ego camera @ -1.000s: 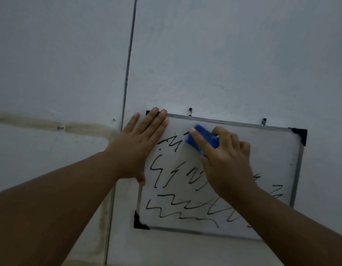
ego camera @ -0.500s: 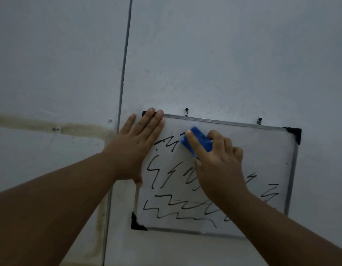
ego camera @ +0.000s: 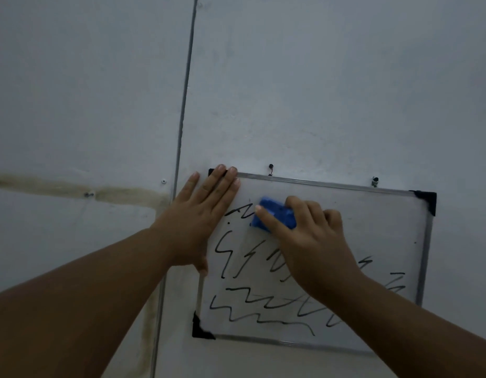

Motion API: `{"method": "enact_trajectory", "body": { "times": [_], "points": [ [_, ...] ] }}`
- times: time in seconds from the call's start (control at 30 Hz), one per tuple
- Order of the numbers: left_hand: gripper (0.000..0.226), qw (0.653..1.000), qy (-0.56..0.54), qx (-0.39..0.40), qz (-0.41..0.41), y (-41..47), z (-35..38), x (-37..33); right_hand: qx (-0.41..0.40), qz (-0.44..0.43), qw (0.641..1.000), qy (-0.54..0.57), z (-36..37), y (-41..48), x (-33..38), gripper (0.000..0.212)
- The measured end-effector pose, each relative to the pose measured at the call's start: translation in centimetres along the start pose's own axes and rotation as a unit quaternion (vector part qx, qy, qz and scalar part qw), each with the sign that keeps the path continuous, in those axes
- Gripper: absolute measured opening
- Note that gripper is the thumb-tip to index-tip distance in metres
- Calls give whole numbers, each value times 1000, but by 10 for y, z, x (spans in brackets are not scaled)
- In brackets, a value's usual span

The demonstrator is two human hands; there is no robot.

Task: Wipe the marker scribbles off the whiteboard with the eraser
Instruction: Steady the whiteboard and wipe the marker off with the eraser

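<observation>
Right grip (ego camera: 310, 241) around eraser (ego camera: 274, 216)

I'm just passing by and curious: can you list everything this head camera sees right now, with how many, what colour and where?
whiteboard: one, white with a silver frame and black corner caps, hung on the wall at lower right.
marker scribbles: several black zigzags, across the board's left, middle and bottom; the top right area is bare.
eraser: one, blue, pressed on the board near its top left.
wall: grey panels with a vertical seam left of the board.
stain: one, yellowish streak, on the wall at left.
screws: a few small ones, dark above the board, silver by the stain.
left hand: one, flat on the board's top left corner.
right hand: one, gripping the eraser.
</observation>
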State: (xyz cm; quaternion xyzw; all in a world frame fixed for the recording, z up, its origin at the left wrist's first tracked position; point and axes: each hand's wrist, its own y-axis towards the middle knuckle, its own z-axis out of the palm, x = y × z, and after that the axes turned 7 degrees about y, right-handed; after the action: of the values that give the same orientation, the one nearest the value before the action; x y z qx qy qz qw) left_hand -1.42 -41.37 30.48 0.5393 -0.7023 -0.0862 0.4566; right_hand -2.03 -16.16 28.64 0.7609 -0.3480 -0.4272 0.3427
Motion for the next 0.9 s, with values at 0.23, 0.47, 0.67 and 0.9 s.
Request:
{"method": "enact_trajectory", "body": {
  "times": [0.23, 0.47, 0.67, 0.9],
  "points": [
    [178, 1000, -15, -12, -14, -7, 7, 1, 18, -43, 999, 9, 4, -2, 8, 92],
    [177, 999, -20, -26, -33, -12, 16, 4, -4, -32, 999, -2, -5, 15, -6, 84],
    [174, 999, -20, -18, -42, -17, 22, 3, 13, -115, 993, -10, -6, 12, -15, 84],
    [176, 997, -41, 2, -63, -15, 20, -2, 15, -96, 995, 22, -1, 0, -1, 66]
  ]
}}
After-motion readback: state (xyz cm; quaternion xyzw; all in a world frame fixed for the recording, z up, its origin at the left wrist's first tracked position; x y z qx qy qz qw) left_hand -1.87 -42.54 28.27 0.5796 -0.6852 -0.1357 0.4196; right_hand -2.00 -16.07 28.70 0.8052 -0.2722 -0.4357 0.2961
